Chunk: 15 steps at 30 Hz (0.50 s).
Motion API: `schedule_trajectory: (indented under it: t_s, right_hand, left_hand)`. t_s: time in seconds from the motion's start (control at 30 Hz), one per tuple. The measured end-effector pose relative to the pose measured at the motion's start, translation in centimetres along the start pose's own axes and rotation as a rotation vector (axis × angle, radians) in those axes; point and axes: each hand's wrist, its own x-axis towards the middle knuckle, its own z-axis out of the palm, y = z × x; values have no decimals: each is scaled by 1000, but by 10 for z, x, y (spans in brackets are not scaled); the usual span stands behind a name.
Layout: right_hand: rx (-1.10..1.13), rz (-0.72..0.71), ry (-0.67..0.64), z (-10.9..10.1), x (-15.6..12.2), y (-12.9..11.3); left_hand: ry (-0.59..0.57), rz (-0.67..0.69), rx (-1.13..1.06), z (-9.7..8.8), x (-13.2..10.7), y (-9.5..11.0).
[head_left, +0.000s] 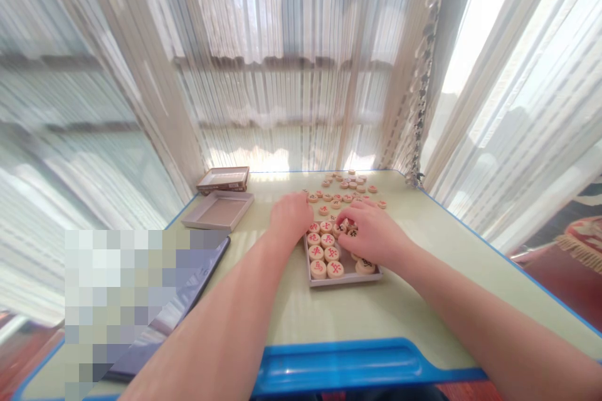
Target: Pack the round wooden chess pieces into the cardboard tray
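A shallow open box (345, 281) on the table holds round wooden Chinese chess pieces. Two columns with red characters, including one near piece (318, 269), line its left side. On its right side are black-marked pieces, one of them (365, 265) in the near corner. My right hand (376, 232) reaches over the box, thumb and fingers pinched around a black-marked Chinese chess piece (340, 230) near the far end. My left hand (290, 216) is closed at the box's far left corner, its fingertips mostly hidden. Beyond both hands lie several loose pieces (336, 203).
More pieces (352, 185) are scattered towards the far edge of the pale green table (451, 263). At the back left, an empty shallow lid (219, 210) lies in front of another box (223, 178). A dark-edged tablet-like panel (188, 291) sits left. Curtains (282, 75) surround the table.
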Motion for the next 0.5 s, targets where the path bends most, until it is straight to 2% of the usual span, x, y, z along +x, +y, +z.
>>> schedule_trajectory:
  t_s: [0.37, 0.5]
  right_hand:
    - [9, 7, -14, -1, 1, -1]
    - [26, 1, 9, -1, 1, 0]
  left_hand:
    - [-6, 8, -8, -1, -1, 1]
    - [24, 2, -42, -4, -3, 1]
